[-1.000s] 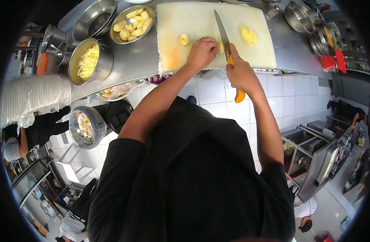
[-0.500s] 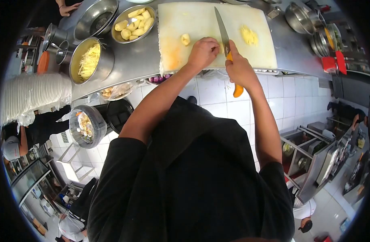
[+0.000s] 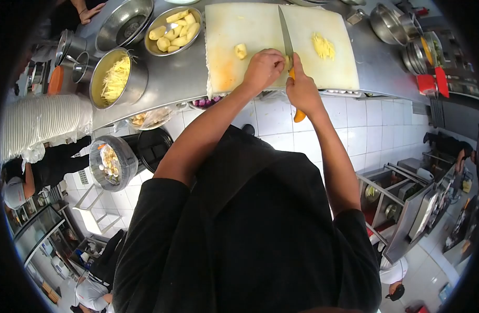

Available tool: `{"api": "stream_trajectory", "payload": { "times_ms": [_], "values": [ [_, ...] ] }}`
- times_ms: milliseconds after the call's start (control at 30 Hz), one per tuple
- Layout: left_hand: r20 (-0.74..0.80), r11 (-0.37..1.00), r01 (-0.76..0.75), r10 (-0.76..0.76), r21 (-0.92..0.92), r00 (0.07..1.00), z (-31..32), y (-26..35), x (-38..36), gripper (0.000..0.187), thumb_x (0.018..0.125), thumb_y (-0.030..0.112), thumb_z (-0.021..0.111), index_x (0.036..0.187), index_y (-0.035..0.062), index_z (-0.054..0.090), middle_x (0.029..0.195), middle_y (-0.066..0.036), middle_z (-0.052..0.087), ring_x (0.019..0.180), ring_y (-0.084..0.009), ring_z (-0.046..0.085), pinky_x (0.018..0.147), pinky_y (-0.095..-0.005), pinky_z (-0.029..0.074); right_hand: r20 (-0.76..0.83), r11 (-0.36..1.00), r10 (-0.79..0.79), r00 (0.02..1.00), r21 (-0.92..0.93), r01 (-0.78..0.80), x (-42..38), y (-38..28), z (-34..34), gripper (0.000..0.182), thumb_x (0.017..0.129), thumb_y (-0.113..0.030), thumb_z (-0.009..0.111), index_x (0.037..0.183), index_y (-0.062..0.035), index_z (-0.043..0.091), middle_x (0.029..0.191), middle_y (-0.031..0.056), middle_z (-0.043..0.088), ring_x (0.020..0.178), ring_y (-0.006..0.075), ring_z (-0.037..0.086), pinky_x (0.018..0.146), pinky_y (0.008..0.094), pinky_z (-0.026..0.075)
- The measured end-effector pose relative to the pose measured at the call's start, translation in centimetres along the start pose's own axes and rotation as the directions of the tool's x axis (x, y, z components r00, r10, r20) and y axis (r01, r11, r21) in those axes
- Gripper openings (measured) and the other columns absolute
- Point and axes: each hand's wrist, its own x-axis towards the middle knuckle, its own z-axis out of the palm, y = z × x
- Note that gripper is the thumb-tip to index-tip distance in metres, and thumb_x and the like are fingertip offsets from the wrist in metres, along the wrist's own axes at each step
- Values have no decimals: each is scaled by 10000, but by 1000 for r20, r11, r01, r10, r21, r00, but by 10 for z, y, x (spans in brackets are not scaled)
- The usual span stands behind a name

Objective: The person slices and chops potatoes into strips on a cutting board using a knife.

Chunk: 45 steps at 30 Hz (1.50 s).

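Observation:
My right hand [image 3: 304,93] grips a kitchen knife [image 3: 286,35] by its yellow-orange handle, with the long blade pointing away from me over the white cutting board [image 3: 223,26]. My left hand [image 3: 265,70] is closed, fingers curled over a piece of peeled potato [image 3: 288,62] close beside the blade. Most of that piece is hidden by the fingers. On the board left of the knife lies a potato chunk [image 3: 240,51]. A small pile of thin potato strips [image 3: 323,46] lies to the right.
Left of the board stand a bowl of peeled potatoes [image 3: 157,33], a pot of potato strips [image 3: 114,79] and a large metal bowl [image 3: 125,26]. Stacked white containers [image 3: 46,122] are at far left. Metal bowls [image 3: 388,23] stand right. Another person's hand [image 3: 90,13] rests at the upper left.
My right hand and the knife handle have shifted slightly left, bringing the blade nearer my left fingers. My left hand stays almost in place.

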Motion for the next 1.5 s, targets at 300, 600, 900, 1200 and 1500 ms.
{"api": "stream_trajectory", "payload": {
  "times_ms": [300,600,900,1200,1500],
  "values": [
    [4,1000,6,-6,-9,1000,-1,1,0,111,812,50,670,894,-2,724,957,-120,707,800,-297,674,720,-357,541,69,997,66,995,20,-68,-20,-13,-28,655,924,-84,426,1549,-76,229,840,215,656,519,243,597,590,380,523],
    [2,1000,7,-7,-9,1000,-3,3,1,105,812,49,665,881,-1,726,944,-121,708,791,-292,672,719,-351,541,116,994,99,988,44,-105,-29,-21,-30,683,895,-95,456,1524,-16,203,932,353,653,919,489,643,859,518,485],
    [-24,1000,4,-4,-11,1000,-2,-1,1,109,805,46,664,884,-4,721,940,-123,706,785,-294,672,718,-354,541,-73,998,-60,995,-33,58,4,17,12,686,913,-99,457,1550,-66,203,827,265,670,588,307,660,638,423,535],
    [-11,1000,-15,15,-15,1000,-1,1,1,107,815,48,678,898,-4,722,940,-123,700,773,-296,668,701,-348,542,102,996,83,991,11,-84,-24,-20,-34,673,903,-98,443,1533,-26,216,938,323,645,825,407,623,806,466,485],
    [6,999,26,-26,-28,1000,-3,4,0,103,815,46,672,890,-3,724,951,-120,704,773,-292,672,711,-348,542,2,1000,-18,1000,18,18,-17,-6,-9,692,888,-76,466,1524,-12,201,877,350,651,863,493,644,831,522,492]
  ]
}}
